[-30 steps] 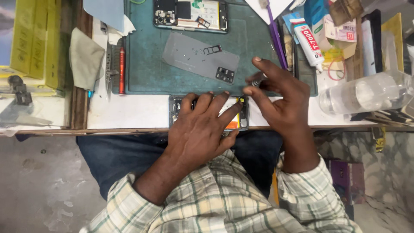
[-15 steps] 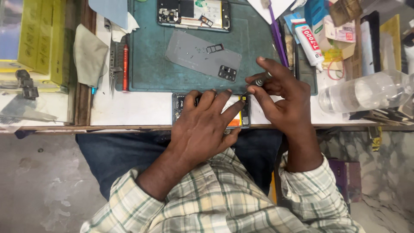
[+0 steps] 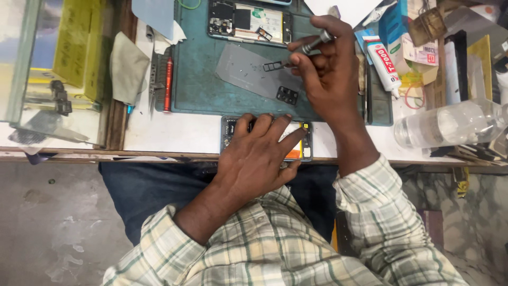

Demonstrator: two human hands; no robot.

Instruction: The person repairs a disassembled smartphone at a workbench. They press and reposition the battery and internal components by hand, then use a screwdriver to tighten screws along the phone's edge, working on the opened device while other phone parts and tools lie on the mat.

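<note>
A white workbench (image 3: 174, 135) fills the upper half of the view, seen from above, with the person's lap in blue trousers and checked sleeves below it. The landmark is a teal work mat (image 3: 206, 79) lying at the middle of the bench.

Just below the mat's front edge, at the bench's near edge, lies an opened phone (image 3: 304, 148) with its back off. The left hand (image 3: 259, 159) rests flat on top of it, fingers spread wide, pinning it down and covering most of it.

Over the mat's right part, the right hand (image 3: 328, 74) is curled narrowly around a slim metal tool (image 3: 312, 45), pinched between thumb and fingers. The tool's tip is hidden behind the fingers.

At the mat's far edge lies a second opened phone (image 3: 248, 21), its inner parts showing. On the middle of the mat lies a grey back cover (image 3: 246, 71), tilted. On that cover, close to the right hand's fingertips, sits a small tray frame (image 3: 272, 65); near the cover's lower right corner sits a small black camera piece (image 3: 287, 95).

Left of the mat lie a red-handled screwdriver (image 3: 168, 82), metal tweezers (image 3: 153, 79) and a folded grey cloth (image 3: 127, 66). Farther left is a yellow box (image 3: 71, 47).

Right of the mat stand a white glue tube (image 3: 383, 63) and a clear plastic bottle (image 3: 450, 124) lying on its side.
</note>
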